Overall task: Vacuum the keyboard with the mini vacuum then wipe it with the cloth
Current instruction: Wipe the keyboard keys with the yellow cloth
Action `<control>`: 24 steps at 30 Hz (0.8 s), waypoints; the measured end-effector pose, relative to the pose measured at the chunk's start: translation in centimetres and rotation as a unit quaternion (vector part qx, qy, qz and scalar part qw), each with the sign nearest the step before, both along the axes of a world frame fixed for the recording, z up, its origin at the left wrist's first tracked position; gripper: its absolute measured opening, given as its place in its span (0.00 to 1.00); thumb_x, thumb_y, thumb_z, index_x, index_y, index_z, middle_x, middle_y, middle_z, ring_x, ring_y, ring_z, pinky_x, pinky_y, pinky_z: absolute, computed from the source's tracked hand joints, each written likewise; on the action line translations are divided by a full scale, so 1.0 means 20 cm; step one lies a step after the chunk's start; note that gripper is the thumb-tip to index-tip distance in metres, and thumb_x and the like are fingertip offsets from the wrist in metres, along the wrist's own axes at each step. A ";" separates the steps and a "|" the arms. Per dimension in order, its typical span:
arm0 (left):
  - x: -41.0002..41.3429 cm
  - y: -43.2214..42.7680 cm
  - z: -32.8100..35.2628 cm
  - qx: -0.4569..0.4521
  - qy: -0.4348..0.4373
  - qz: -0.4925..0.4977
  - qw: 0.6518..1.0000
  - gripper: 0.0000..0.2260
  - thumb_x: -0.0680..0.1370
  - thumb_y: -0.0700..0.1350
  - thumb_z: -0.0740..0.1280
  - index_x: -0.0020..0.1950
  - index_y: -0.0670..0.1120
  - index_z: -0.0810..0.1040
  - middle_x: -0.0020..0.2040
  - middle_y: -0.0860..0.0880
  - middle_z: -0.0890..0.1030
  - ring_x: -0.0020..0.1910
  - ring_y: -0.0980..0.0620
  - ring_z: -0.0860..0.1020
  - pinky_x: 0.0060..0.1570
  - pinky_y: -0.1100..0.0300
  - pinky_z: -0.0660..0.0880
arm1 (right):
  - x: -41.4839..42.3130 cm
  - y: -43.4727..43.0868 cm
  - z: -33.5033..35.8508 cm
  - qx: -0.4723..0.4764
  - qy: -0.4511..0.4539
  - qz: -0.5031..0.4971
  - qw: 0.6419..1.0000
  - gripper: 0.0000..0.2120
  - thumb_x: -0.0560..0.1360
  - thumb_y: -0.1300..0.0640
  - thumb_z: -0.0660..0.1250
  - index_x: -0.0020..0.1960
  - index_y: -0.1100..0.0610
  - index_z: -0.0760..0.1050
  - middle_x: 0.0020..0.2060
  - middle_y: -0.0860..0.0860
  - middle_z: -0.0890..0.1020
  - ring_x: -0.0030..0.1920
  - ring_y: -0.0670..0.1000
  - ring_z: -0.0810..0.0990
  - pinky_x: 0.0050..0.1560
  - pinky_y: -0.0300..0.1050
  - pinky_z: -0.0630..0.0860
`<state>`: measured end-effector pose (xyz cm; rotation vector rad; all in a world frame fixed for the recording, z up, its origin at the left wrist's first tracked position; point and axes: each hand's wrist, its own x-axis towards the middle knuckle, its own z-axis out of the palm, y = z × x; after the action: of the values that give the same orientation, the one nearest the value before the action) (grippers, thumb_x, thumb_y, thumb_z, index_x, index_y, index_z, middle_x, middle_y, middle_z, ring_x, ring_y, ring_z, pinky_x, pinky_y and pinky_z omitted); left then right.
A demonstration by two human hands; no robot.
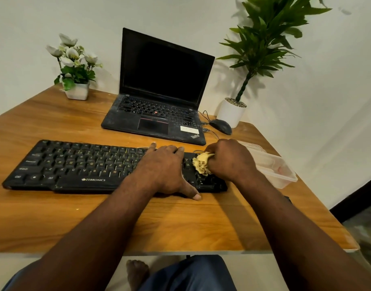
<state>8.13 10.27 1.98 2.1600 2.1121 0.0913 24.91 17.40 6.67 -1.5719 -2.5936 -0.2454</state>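
Note:
A black keyboard (pixel 75 166) lies across the wooden table (pixel 54 217). My left hand (pixel 165 169) lies flat on the keyboard's right half, fingers stretched over its far edge and thumb on the table at its near edge. My right hand (pixel 230 158) grips a bunched yellow cloth (pixel 201 163) and holds it against the keys at the keyboard's right end. No mini vacuum shows in the head view.
An open black laptop (pixel 159 97) stands behind the keyboard, with a wired mouse (pixel 220 126) to its right. A clear plastic box (pixel 274 166) sits at the right table edge. A white flower pot (pixel 76 90) is back left, a tall potted plant (pixel 232 112) back right.

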 end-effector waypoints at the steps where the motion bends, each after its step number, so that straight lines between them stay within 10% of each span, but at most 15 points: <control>1: 0.00 0.00 0.00 -0.001 -0.002 0.000 1.000 0.66 0.59 0.84 0.63 0.85 0.46 0.47 0.85 0.45 0.55 0.83 0.45 0.53 0.81 0.38 0.45 | 0.01 0.01 0.01 0.012 -0.027 -0.023 0.999 0.16 0.73 0.50 0.69 0.61 0.47 0.83 0.51 0.51 0.83 0.51 0.55 0.80 0.49 0.50 0.81; 9: -0.01 0.00 -0.01 0.007 -0.007 -0.006 1.000 0.65 0.60 0.84 0.64 0.85 0.47 0.48 0.84 0.46 0.56 0.83 0.45 0.55 0.81 0.38 0.45 | 0.12 0.05 0.08 0.053 0.158 -0.019 0.986 0.26 0.73 0.56 0.68 0.71 0.45 0.72 0.53 0.49 0.81 0.49 0.54 0.78 0.42 0.46 0.73; 24: 0.00 0.00 -0.01 0.008 -0.008 -0.008 1.000 0.63 0.59 0.84 0.63 0.84 0.49 0.54 0.83 0.47 0.60 0.81 0.45 0.58 0.81 0.37 0.46 | 0.00 -0.02 -0.08 -0.003 0.019 0.107 0.994 0.19 0.81 0.48 0.66 0.71 0.43 0.74 0.65 0.48 0.75 0.66 0.52 0.69 0.62 0.54 0.73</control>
<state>8.06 10.32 1.84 2.1786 2.0917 0.1251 24.95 16.91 5.02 -1.2709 -2.7068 -0.1888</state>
